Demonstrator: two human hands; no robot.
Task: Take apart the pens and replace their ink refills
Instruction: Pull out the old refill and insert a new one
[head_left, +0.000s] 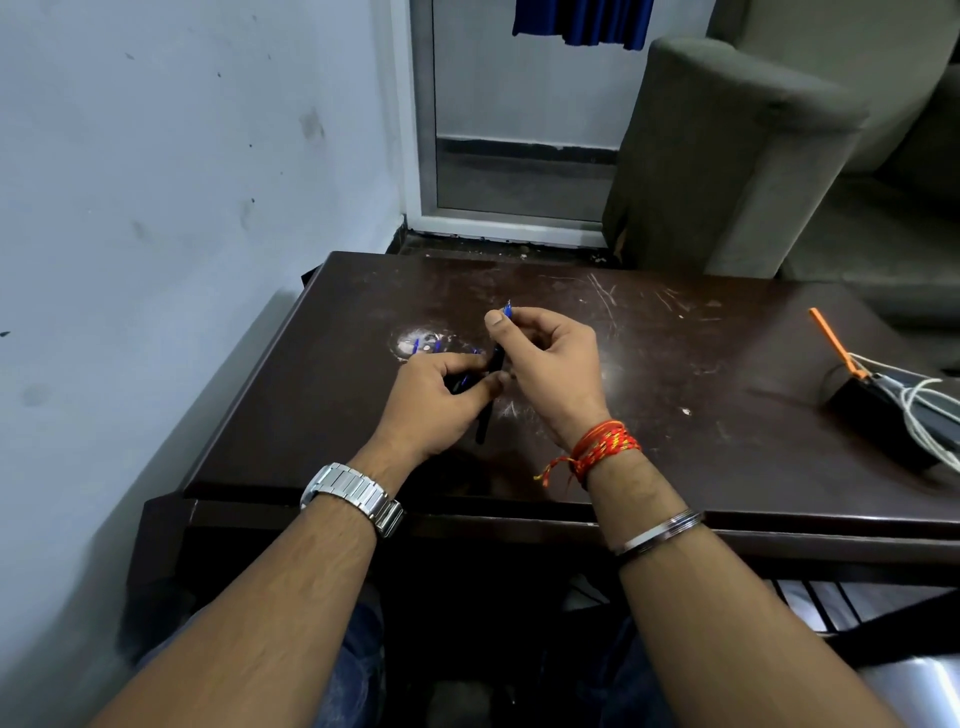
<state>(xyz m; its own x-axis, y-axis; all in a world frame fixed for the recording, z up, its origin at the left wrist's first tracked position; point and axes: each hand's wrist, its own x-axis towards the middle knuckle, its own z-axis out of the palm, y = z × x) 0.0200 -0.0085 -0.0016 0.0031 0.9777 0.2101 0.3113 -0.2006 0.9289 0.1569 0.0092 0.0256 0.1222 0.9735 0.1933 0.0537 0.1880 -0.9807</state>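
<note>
Both hands meet over the middle of the dark wooden table. My left hand is closed around a bundle of dark pens, one barrel sticking out below the fingers. My right hand pinches a blue-tipped pen part between thumb and forefinger, its tip pointing up and away; its lower end runs down to the left hand's fingers. Small blue pen pieces lie on the table just beyond my left hand.
A black device with white cables and an orange strip lies at the table's right edge. A grey sofa stands behind the table at right, a wall runs along the left, and a door frame is at the back.
</note>
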